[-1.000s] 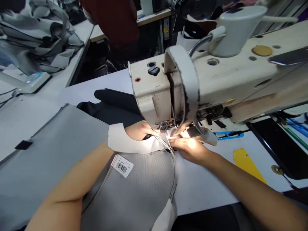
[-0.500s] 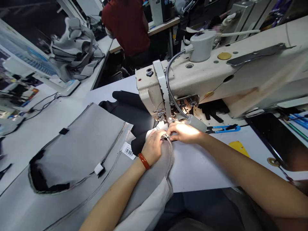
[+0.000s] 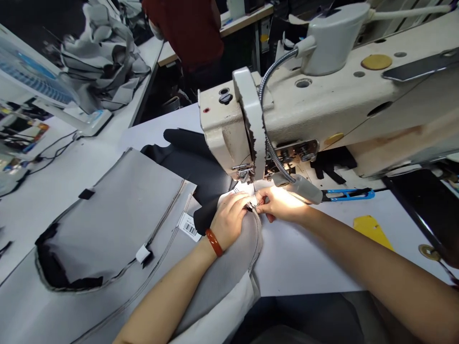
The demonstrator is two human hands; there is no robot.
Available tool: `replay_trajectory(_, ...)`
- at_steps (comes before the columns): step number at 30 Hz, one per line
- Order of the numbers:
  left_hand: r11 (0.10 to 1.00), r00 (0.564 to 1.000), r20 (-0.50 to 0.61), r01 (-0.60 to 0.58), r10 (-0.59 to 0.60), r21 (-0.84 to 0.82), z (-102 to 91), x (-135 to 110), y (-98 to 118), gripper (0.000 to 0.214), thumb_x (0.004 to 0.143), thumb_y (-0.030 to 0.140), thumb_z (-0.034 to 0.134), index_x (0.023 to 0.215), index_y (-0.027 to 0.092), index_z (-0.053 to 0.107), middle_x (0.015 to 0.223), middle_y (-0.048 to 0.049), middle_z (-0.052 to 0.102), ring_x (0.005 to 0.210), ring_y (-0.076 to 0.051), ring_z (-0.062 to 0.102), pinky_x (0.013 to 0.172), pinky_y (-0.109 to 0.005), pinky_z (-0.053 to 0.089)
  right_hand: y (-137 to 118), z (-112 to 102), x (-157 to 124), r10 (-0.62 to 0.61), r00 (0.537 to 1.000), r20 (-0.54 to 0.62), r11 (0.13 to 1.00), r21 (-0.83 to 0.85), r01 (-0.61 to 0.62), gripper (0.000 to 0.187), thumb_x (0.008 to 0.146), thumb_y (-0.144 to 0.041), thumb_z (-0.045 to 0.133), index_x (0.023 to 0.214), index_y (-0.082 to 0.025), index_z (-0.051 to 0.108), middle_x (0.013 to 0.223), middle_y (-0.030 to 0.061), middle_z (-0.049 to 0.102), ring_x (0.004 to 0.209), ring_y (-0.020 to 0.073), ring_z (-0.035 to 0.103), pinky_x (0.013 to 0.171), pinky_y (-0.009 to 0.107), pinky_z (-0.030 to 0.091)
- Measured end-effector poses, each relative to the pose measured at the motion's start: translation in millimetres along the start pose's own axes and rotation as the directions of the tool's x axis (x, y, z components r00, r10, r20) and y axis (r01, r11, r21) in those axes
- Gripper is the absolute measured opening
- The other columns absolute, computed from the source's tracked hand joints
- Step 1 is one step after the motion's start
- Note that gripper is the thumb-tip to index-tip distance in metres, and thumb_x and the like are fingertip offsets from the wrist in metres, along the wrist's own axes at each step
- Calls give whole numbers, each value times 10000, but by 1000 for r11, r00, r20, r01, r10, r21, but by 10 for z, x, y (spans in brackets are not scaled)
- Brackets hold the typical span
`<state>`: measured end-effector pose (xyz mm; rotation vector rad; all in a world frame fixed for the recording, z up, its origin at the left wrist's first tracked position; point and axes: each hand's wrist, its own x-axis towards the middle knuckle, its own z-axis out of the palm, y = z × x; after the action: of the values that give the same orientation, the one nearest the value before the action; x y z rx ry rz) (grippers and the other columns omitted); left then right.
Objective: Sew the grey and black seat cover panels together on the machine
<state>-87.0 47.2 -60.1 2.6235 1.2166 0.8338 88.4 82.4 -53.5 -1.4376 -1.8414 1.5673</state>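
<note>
Under the head of a cream sewing machine [image 3: 304,114], both my hands meet at the edge of a grey ribbed fabric piece [image 3: 229,267]. My left hand [image 3: 231,217], with a red bangle on its wrist, rests on the fabric with fingers curled and pinching its edge. My right hand [image 3: 278,205] pinches the same edge from the right, lit by the machine's small lamp [image 3: 297,187]. The needle area is partly hidden by my fingers.
A large grey panel [image 3: 114,229] with a barcode label [image 3: 189,226] lies left, over black fabric [image 3: 193,162]. Blue snips [image 3: 349,194] and a yellow tool [image 3: 371,230] lie right. Grey fabric is piled far left [image 3: 103,71]; a person in red stands behind.
My view shifted between frames. My left hand came out from under the white and grey fabric onto its top. Both hands stay pinched at the edge under the machine head.
</note>
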Motion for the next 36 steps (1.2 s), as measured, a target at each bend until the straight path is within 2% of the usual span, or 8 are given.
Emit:
replay_trajectory(7, 999, 998, -45, 50, -50, 6, 19, 16, -7, 188, 913, 144, 371, 928, 183, 554, 952, -51, 640, 956, -165, 592, 889, -333, 498, -50, -43, -31, 204, 979, 13, 970, 134, -203, 131, 705, -243, 639, 671, -182, 528, 450, -79, 502, 345, 67, 456, 323, 166, 282)
replay_trajectory(12, 999, 995, -102, 13, -7, 52, 36, 42, -3, 179, 915, 140, 380, 869, 167, 552, 901, -54, 642, 912, -159, 597, 872, -309, 498, 51, -94, 21, 84, 986, 141, 978, 177, -108, 113, 729, -251, 603, 810, -174, 614, 421, -95, 469, 292, 51, 395, 307, 167, 251)
replay_trajectory(18, 997, 985, -170, 41, -28, 72, 56, 47, -15, 181, 895, 104, 386, 832, 174, 540, 861, -47, 639, 867, -153, 610, 804, -282, 521, 194, -114, 62, 48, 993, 111, 984, 165, -66, 232, 734, -378, 595, 792, -154, 609, 394, -76, 476, 273, 59, 365, 299, 181, 248)
replay_trajectory(24, 998, 978, -205, 41, -32, 40, 18, 57, 6, 172, 887, 94, 401, 830, 167, 546, 863, -52, 637, 901, -155, 594, 832, -287, 493, 177, -95, 103, -124, 986, 112, 978, 183, 102, 154, 698, -292, 615, 786, -166, 614, 436, -90, 447, 327, 61, 400, 366, 191, 302)
replay_trajectory(26, 995, 989, -140, 61, -50, 79, -16, 89, 69, 162, 876, 113, 415, 802, 165, 550, 849, -53, 635, 882, -181, 576, 821, -329, 474, 134, -80, 104, -111, 987, 119, 990, 101, 99, 126, 708, -244, 599, 808, -174, 630, 438, -97, 434, 318, 61, 373, 383, 202, 303)
replay_trajectory(28, 977, 989, -9, 144, -145, 158, -45, 131, 158, 71, 836, 221, 516, 824, 164, 555, 866, -61, 620, 856, -216, 555, 786, -366, 463, 86, -59, 88, -104, 991, 87, 994, 31, 101, 71, 728, -196, 572, 775, -179, 624, 476, -86, 462, 361, 63, 394, 436, 210, 335)
replay_trajectory(31, 916, 931, 137, 291, -338, 278, -59, 184, 279, 321, 669, 352, 698, 866, 153, 540, 922, -92, 571, 836, -250, 542, 726, -377, 471, 49, -20, 41, -141, 990, -28, 990, -13, 140, 100, 767, -199, 545, 668, -183, 554, 565, -57, 510, 503, 85, 465, 545, 223, 377)
replay_trajectory(36, 855, 850, 147, 473, -506, 211, -103, 178, 331, 314, 637, 253, 703, 866, 173, 504, 928, -65, 522, 846, -225, 550, 727, -356, 491, 108, 44, 14, -328, 934, -142, 940, -144, 309, 145, 795, -209, 505, 652, -194, 513, 635, -25, 546, 630, 129, 500, 629, 259, 387)
